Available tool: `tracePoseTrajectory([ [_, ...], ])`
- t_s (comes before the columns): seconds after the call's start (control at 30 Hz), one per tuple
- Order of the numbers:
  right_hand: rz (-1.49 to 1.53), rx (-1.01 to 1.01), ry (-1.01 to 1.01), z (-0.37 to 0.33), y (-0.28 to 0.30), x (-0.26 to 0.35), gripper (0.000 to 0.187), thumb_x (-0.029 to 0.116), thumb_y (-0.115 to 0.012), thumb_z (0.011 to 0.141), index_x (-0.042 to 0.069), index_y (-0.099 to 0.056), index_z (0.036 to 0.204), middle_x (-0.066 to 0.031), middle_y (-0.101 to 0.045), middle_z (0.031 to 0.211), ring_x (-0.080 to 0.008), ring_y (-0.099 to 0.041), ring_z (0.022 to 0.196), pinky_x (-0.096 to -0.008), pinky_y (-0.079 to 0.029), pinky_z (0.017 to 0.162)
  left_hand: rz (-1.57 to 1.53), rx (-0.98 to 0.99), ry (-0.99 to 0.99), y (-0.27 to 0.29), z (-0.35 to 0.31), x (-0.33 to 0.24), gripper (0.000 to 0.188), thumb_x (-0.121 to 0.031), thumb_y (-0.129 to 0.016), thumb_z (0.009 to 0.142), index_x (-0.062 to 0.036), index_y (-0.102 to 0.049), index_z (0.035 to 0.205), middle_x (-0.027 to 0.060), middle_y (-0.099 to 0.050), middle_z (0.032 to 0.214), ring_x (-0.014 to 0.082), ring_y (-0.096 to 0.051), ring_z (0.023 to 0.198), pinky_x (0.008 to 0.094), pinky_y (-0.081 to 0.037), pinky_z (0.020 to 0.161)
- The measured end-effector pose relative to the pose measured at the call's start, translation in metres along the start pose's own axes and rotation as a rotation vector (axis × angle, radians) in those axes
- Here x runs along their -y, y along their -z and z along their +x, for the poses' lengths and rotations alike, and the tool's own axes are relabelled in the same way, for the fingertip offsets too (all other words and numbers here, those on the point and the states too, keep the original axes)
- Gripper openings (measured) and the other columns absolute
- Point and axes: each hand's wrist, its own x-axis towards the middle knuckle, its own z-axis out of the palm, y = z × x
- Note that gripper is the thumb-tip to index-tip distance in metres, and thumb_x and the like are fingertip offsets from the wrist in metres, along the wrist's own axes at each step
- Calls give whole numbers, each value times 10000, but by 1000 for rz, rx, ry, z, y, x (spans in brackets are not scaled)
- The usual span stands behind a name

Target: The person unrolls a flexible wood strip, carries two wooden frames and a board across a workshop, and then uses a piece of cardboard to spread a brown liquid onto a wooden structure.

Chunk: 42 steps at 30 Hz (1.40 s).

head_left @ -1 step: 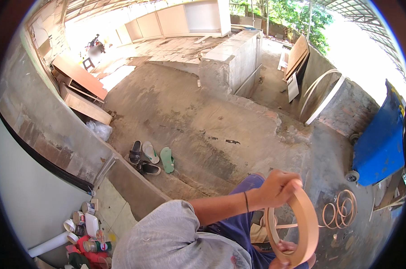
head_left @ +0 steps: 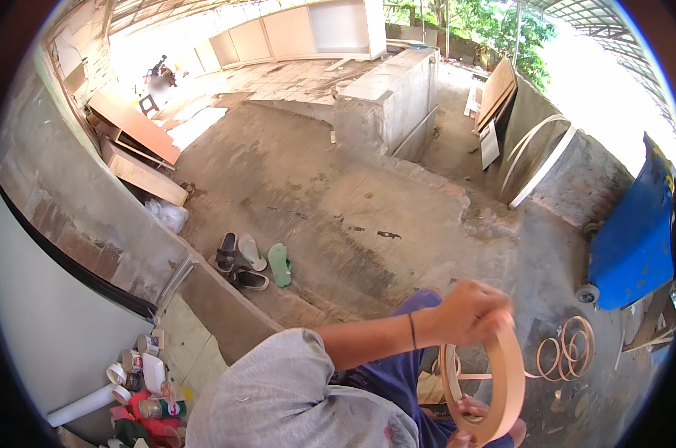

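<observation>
A roll of light wood-coloured edge banding [head_left: 508, 381] stands on edge as a ring at the lower right. At its top is my left hand [head_left: 472, 312], fingers curled closed over the band and slightly blurred; a dark cord circles that wrist. Low on the ring, my right hand [head_left: 472, 418] grips the band, some fingers inside the hole; the rest of this hand is mostly hidden behind the roll. Beyond the roll, a loose strip in several curls [head_left: 565, 351] lies on the concrete, with a narrow length running toward the roll.
Sandals [head_left: 279, 265] lie on the floor ahead. A blue wheeled bin [head_left: 633, 235] stands at right. Cans and jars [head_left: 151, 366] crowd the lower left. Wooden panels [head_left: 140, 131] lean at left, and a low concrete wall [head_left: 386, 97] rises farther off.
My left hand has shifted slightly right along the top of the roll. The roll has moved a little to the left. Both hands remain on it.
</observation>
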Motion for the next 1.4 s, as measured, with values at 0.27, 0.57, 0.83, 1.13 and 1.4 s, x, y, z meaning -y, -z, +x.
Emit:
tracePoseTrajectory([
  [0.27,-108,11,-197,14,-14,40,198,105,-650,723,-51,-582,826,-94,-590,701,-167,-553,593,-238,-431,553,324,357,-435,5,27,-22,449,-531,-526,748,-99,-497,630,18,-481,560,213,-520,525,324,-392,493],
  [0.57,-1,12,-25,-1,2,20,235,135,-666,712,-42,-571,835,-92,-573,718,-163,-532,618,-247,-422,584,-421,-350,390,4,-35,29,584,-563,-327,879,-24,-499,731,-7,-469,609,67,-438,560,246,-354,491],
  [0.83,132,135,-232,12,-46,31,312,183,-681,705,-34,-558,892,-91,-571,785,-168,-536,705,-255,-432,671,309,241,-509,26,28,-25,483,-564,-490,774,-111,-498,607,6,-447,562,195,-483,517,316,-361,479],
  [1.13,133,98,-334,14,-20,49,262,67,-658,724,-23,-544,942,-58,-574,822,-136,-522,745,-233,-420,704,219,320,-406,8,32,-2,484,-538,-496,780,-109,-447,562,39,-473,546,227,-523,509,350,-401,494],
  [1.4,109,31,-71,-6,16,35,280,169,-673,704,-19,-556,878,-60,-577,778,-165,-544,710,-285,-431,727,-883,-231,730,-32,-36,25,606,-572,-199,896,-68,-519,791,11,-514,637,93,-468,545,246,-392,506],
])
